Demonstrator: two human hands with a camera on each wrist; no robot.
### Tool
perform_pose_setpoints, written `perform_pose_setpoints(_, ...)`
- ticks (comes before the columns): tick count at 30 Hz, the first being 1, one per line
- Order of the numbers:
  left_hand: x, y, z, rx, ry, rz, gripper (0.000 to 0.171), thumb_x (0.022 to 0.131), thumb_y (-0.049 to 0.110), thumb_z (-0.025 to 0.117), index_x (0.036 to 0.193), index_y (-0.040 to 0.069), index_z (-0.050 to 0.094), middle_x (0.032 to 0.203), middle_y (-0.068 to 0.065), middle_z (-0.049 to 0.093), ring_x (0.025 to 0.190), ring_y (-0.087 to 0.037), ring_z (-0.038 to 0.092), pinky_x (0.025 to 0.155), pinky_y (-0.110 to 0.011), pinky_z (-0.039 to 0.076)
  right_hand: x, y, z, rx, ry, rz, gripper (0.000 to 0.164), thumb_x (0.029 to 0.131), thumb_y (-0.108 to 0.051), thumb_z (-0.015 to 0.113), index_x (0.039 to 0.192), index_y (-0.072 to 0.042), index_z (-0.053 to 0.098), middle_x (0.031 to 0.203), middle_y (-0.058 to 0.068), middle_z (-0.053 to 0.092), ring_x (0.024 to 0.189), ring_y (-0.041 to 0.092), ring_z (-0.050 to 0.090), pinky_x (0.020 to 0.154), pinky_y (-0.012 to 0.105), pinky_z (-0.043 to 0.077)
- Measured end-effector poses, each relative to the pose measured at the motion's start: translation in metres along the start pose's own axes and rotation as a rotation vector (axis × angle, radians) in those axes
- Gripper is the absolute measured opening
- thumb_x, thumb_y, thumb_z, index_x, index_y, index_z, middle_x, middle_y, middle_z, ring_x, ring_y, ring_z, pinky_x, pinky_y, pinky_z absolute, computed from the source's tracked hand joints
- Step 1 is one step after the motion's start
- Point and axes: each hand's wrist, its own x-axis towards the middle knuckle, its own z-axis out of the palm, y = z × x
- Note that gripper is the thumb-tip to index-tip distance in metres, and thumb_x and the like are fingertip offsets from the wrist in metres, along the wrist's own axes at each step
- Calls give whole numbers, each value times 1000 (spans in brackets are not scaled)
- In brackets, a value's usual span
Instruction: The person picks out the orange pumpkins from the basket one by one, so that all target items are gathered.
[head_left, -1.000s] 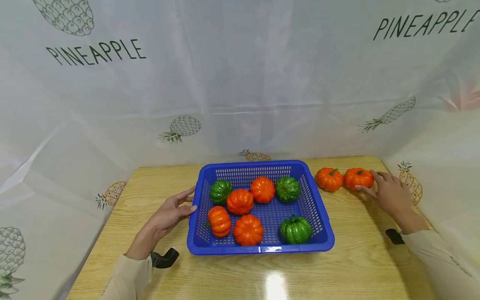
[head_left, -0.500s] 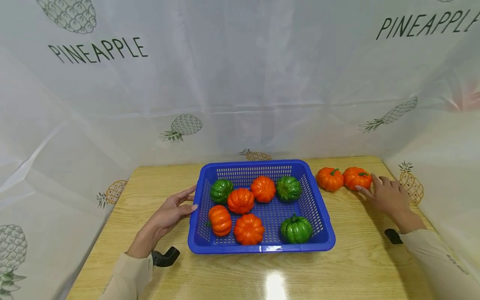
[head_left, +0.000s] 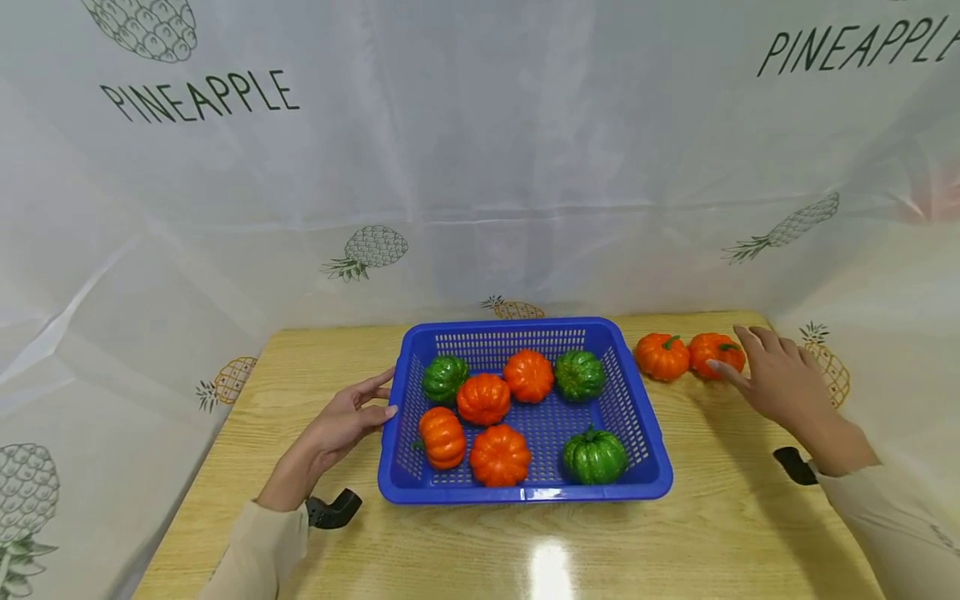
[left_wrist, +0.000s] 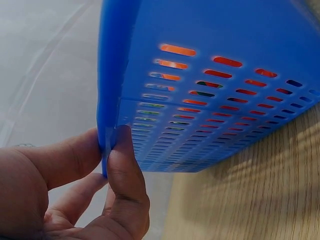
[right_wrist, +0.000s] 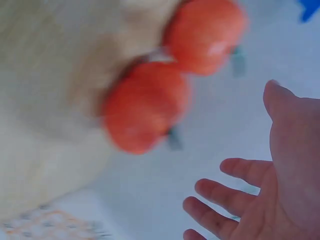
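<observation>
My left hand pinches the left rim of a blue plastic basket; in the left wrist view thumb and fingers lie on either side of that rim. Inside sit orange pumpkins, among them one near the front, and green ones, including one at the front right. Right of the basket, two orange pumpkins stand side by side on the table: a nearer-to-basket one and an outer one. Beside the outer pumpkin hovers my right hand, fingers spread, holding nothing; the right wrist view shows a gap between them.
The wooden table carries the basket near its back edge. A white curtain printed with pineapples hangs behind and along both sides. Black wrist mounts show at both wrists.
My right hand has lifted away from the outer pumpkin and its fingers have spread. That pumpkin's stem has turned slightly. My left hand stays at the basket rim.
</observation>
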Motion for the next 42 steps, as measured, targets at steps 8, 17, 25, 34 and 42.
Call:
perform_pose_setpoints(8, 0, -1, -1, -4, -4, 2, 73, 105, 4, 62, 168, 3, 26, 138, -24, 48, 99, -14, 69, 93, -28, 59, 1, -62, -30, 2, 37, -143, 77, 105, -44, 64, 156, 9, 41, 149, 37, 44, 131, 63, 42, 108, 78, 31)
perform_pose_setpoints(17, 1, 0, 0, -1, -1, -7, 72, 105, 3, 61, 168, 3, 26, 139, -25, 46, 97, -14, 68, 91, -26, 59, -3, -123, -44, 15, 42, -314, 75, 100, -42, 72, 156, 2, 47, 150, 29, 51, 132, 57, 50, 108, 74, 38)
perform_pose_setpoints(25, 2, 0, 1, -15, -11, -7, 73, 105, 1, 61, 168, 2, 24, 140, -25, 45, 97, -12, 68, 91, -26, 58, -2, -169, -48, -18, -2, -475, 73, 101, -46, 69, 157, -3, 49, 150, 25, 56, 133, 48, 56, 111, 66, 43)
perform_pose_setpoints(34, 3, 0, -1, -39, -31, 9, 73, 106, 0, 59, 168, 3, 22, 140, -24, 44, 96, -11, 71, 91, -25, 59, 0, -211, -38, -50, -41, -641, 70, 101, -50, 67, 152, -3, 56, 145, 19, 61, 132, 41, 58, 113, 60, 45)
perform_pose_setpoints(42, 0, 2, 1, -40, -20, 1, 73, 106, 1, 60, 168, 2, 23, 140, -25, 45, 96, -11, 71, 92, -25, 59, -2, -243, -28, -105, -99, -754, 69, 102, -53, 64, 152, -6, 56, 140, 15, 64, 125, 36, 62, 109, 54, 50)
